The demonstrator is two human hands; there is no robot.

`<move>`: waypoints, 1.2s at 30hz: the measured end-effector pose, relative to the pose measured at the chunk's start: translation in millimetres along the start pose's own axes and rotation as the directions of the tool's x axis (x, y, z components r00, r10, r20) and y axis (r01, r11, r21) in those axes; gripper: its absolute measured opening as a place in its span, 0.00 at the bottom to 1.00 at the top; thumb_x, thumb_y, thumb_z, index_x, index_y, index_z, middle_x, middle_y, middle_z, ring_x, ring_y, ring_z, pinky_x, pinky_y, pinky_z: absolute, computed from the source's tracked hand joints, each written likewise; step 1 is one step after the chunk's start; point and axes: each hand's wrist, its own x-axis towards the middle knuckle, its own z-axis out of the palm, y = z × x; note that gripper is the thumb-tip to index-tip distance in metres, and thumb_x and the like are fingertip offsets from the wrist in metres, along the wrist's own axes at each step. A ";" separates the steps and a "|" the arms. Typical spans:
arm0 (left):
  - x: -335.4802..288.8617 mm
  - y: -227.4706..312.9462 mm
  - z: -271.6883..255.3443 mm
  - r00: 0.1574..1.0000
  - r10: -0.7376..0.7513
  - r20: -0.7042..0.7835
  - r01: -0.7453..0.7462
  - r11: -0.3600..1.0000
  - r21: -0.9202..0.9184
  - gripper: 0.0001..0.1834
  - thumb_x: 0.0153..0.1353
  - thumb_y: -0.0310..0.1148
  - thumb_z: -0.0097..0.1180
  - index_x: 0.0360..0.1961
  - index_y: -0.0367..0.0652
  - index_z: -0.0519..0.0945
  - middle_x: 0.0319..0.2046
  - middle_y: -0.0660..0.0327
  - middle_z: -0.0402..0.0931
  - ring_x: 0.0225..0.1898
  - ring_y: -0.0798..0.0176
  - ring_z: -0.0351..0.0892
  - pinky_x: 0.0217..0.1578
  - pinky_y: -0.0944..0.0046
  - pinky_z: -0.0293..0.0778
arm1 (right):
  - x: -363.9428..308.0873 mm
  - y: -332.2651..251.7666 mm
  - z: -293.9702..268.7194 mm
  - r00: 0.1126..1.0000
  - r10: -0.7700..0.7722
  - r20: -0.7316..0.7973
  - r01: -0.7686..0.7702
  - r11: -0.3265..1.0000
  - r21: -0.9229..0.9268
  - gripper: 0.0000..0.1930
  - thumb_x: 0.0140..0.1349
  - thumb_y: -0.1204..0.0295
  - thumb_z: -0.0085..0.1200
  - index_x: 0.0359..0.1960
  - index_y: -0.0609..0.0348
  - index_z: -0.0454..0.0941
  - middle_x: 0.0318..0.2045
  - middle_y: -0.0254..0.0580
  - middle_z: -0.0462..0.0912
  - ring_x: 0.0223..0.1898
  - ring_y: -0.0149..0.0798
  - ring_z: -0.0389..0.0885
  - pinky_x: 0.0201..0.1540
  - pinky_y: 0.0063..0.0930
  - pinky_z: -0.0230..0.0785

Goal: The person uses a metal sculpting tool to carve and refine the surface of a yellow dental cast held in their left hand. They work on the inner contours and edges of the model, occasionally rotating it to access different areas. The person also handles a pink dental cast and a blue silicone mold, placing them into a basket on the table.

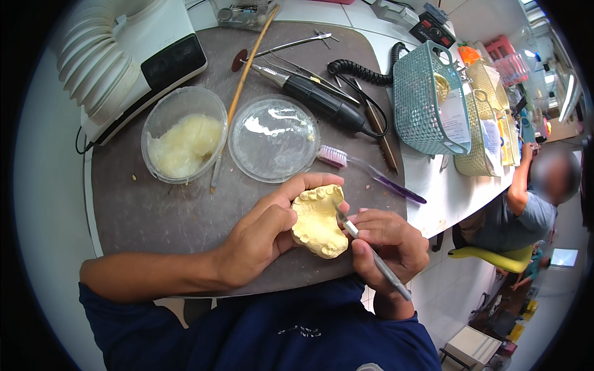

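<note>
One yellow plaster dental cast [317, 226] is gripped near the frame's centre by the curved fingers of the left hand [261, 227], apparently so its toothed side is exposed to the craft knife [388, 272] pinched pen-like in the right hand [396, 241].

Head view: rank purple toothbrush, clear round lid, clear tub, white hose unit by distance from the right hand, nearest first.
From the right hand:
1. purple toothbrush: just beyond the hand
2. clear round lid: beyond, to the left
3. clear tub: left of the lid
4. white hose unit: far left corner
</note>
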 end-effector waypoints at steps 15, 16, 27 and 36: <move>-5.6 -13.3 -4.8 0.848 0.527 0.051 -0.411 0.596 0.690 0.36 0.55 0.22 0.61 0.64 0.37 0.58 0.57 0.52 0.66 0.58 0.60 0.70 0.61 0.62 0.65 | 34.9 -21.3 -74.0 0.852 0.180 0.492 0.006 0.936 -0.352 0.07 0.63 0.76 0.53 0.41 0.63 0.72 0.37 0.49 0.76 0.39 0.50 0.82 0.41 0.41 0.75; -5.0 -12.7 -4.2 0.832 0.548 0.082 -0.428 0.541 0.724 0.36 0.54 0.22 0.61 0.64 0.36 0.60 0.57 0.52 0.66 0.58 0.60 0.70 0.61 0.61 0.65 | 34.5 -19.4 -72.6 0.820 0.187 0.540 0.041 0.924 -0.381 0.08 0.62 0.76 0.53 0.41 0.65 0.72 0.38 0.50 0.77 0.40 0.50 0.82 0.42 0.41 0.75; -4.3 -16.1 -2.7 0.807 0.590 0.005 -0.420 0.569 0.707 0.37 0.60 0.35 0.61 0.65 0.33 0.58 0.57 0.51 0.68 0.56 0.60 0.72 0.56 0.63 0.72 | 31.6 -0.2 -62.8 0.848 0.147 0.510 0.097 0.902 -0.422 0.07 0.61 0.73 0.52 0.37 0.65 0.72 0.35 0.47 0.76 0.39 0.49 0.80 0.41 0.40 0.76; 4.8 -13.6 -0.6 0.801 0.592 -0.088 -0.398 0.637 0.660 0.38 0.67 0.50 0.54 0.66 0.31 0.59 0.55 0.50 0.72 0.54 0.60 0.76 0.53 0.63 0.74 | 18.3 -11.0 -69.6 0.955 0.050 0.293 0.037 0.958 -0.284 0.07 0.58 0.76 0.57 0.36 0.63 0.74 0.32 0.47 0.76 0.33 0.49 0.81 0.38 0.40 0.75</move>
